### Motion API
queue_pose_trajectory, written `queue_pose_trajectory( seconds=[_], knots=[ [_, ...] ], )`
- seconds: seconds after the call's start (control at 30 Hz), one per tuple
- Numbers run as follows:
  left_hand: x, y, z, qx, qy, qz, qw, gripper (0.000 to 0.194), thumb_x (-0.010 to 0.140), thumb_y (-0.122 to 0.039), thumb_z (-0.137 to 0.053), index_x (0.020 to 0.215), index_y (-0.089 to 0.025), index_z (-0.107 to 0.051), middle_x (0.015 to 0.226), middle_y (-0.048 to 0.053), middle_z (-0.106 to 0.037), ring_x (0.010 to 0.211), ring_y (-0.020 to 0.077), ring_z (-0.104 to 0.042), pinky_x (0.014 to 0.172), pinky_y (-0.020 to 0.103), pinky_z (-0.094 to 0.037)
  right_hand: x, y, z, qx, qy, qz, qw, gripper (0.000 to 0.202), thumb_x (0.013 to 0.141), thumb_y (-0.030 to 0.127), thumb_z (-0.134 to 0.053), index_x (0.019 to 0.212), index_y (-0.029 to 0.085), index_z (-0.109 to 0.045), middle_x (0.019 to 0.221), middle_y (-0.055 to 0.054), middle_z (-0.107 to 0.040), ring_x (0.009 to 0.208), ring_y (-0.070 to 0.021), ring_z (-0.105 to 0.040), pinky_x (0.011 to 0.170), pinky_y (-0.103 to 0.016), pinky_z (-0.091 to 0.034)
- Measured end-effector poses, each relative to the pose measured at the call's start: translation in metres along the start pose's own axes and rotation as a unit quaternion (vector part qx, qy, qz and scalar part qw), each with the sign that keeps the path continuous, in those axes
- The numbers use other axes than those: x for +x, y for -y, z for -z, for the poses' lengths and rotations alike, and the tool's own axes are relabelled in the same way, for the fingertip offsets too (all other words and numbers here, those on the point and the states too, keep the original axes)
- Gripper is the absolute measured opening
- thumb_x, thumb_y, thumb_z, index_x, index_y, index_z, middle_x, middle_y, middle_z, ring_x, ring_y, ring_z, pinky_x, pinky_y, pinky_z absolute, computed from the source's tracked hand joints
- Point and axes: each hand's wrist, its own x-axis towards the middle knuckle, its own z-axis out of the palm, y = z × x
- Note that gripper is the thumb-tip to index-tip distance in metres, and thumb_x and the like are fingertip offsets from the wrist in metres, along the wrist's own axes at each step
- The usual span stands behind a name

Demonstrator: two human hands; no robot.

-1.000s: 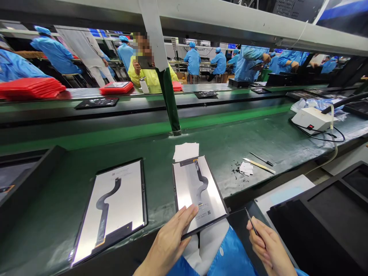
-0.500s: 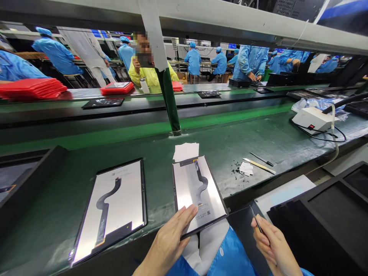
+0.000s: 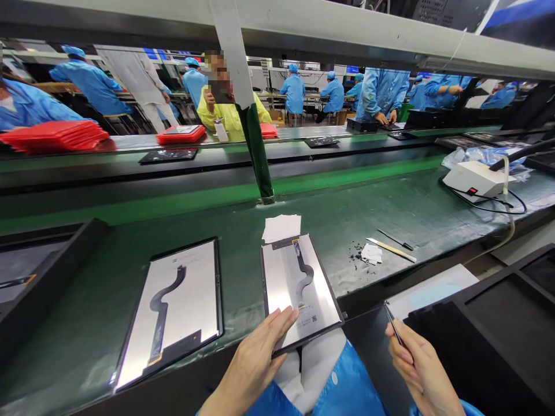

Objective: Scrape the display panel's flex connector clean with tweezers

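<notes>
A tablet display panel (image 3: 323,289) with a silvery back and a dark curved flex cable (image 3: 307,271) lies at the bench edge in front of me. My left hand (image 3: 264,344) grips its lower left corner, fingers across the silver back and thumb at the near edge. Tweezers (image 3: 393,325) are pinched in my right hand (image 3: 416,358), tips pointing up and away, apart from the panel. A second display panel (image 3: 191,300) of the same kind rests on the bench to the left. White paper sheets (image 3: 281,228) lie just beyond the panel's far edge.
A knife-like stick (image 3: 392,249), a thin black tool (image 3: 394,239), small white pieces (image 3: 372,253) and black scraps lie on the right. Black trays (image 3: 93,237) flank me. A white device (image 3: 474,180) with cables stands farther right. A post (image 3: 255,153) rises ahead; co-workers sit beyond.
My right hand has shifted slightly right with the tweezers. A dark panel on the line opposite has moved a little right. My left hand stays on the display panel.
</notes>
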Motion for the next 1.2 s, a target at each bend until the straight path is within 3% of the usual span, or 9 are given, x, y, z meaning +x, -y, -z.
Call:
queue_pose_trajectory(
  seconds=[1.2],
  knots=[
    [0.001,-0.001,0.002,-0.01,0.026,0.02,0.999,0.064,0.098,-0.012,-0.04,0.158,-0.022,-0.019,0.139,0.006,-0.061,0.129,0.0239,-0.057,0.105,0.036,-0.051,0.004,0.023,0.01,-0.006,-0.029,0.025,0.999,0.055,0.058,0.064,-0.086,0.07,0.016,-0.063,0.049,0.011,-0.033,0.038,0.0012,-0.016,0.032,-0.011,-0.014]
  ],
)
